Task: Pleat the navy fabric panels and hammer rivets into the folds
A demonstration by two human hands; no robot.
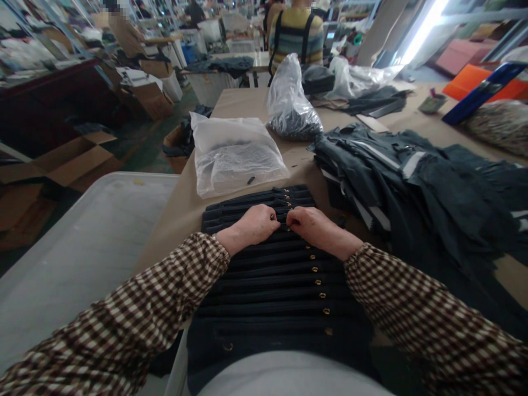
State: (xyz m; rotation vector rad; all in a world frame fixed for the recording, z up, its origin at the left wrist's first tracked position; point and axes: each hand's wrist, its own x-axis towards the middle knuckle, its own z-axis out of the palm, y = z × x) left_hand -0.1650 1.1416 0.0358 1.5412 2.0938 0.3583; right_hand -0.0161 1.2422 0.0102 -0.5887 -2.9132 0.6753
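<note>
Overlapping dark fabric pieces [268, 280] lie in a row in front of me, each with a zipper and a small gold-coloured zipper pull [317, 282]. My left hand [256, 224] is closed in a pinch above the far part of the row, a tiny dark bit showing at its fingertips. Opposite it, my right hand [313, 224] pinches beside a gold pull on the same row. The two sets of fingertips nearly meet. Whatever sits between them is too small to name.
A translucent plastic bag [239, 159] lies beyond the fabric, with a tied clear bag [291, 104] behind it. Dark garments with pale stripes [396, 170] are heaped at right. A white bin [103, 236] stands left, near cardboard boxes [78, 159]. Other people sit farther back.
</note>
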